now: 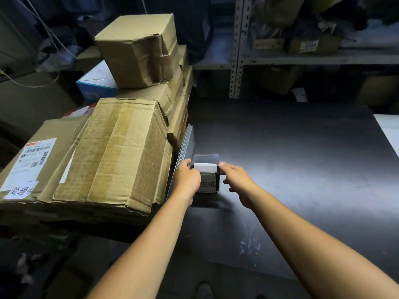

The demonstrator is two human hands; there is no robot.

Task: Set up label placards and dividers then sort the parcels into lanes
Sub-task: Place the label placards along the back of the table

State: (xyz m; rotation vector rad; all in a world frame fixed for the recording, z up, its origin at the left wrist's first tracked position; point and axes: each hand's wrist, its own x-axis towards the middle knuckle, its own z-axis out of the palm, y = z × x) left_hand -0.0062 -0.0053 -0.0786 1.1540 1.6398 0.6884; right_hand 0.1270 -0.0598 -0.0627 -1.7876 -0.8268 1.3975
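A clear acrylic label placard (207, 177) with a white printed card stands on the dark floor mat (302, 169). My left hand (187, 182) grips its left edge and my right hand (236, 184) pinches its right edge. Several thin grey divider sheets (185, 147) lean upright against the cardboard parcels just left of the placard. A big crumpled parcel (116, 152) lies at the left, with a labelled flat box (36, 167) beside it and a smaller box (138, 50) stacked behind. A second white label (21, 192) lies on the flat box's near corner.
A blue and white box (97, 83) sits behind the parcels. A metal shelf rack (237, 48) with boxes and bags stands at the back right. A white sheet (388, 128) shows at the right edge of the mat. A shoe tip (204, 290) is at the bottom.
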